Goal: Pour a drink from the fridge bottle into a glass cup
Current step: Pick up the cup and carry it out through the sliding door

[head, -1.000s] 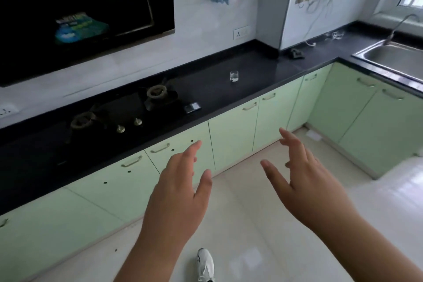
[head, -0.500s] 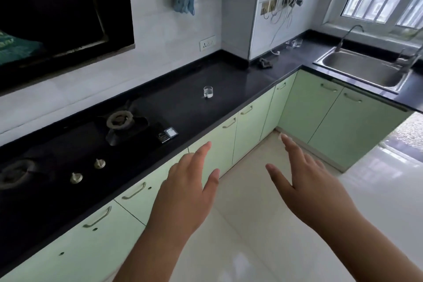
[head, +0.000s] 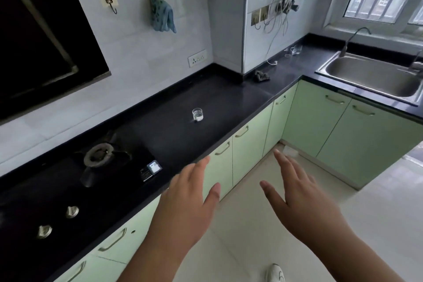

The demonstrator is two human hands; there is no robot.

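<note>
The small clear glass cup (head: 197,114) stands upright on the black tabletop (head: 229,103), well ahead of both empty, spread-fingered hands, nearer the left hand (head: 185,206) than the right hand (head: 304,199).

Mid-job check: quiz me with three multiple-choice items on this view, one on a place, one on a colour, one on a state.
1. Where is the glass cup?
A. in the sink
B. on the black counter, between the stove and the corner
C. on the floor

2. What colour are the cabinet doors?
A. white
B. black
C. pale green

3. How are the left hand and right hand?
A. both open, empty
B. left grips the cup
C. right holds a bottle

Answers: 1 B, it stands alone on bare counter; 2 C, every door front is pale green; 3 A, fingers spread, nothing held.
</note>
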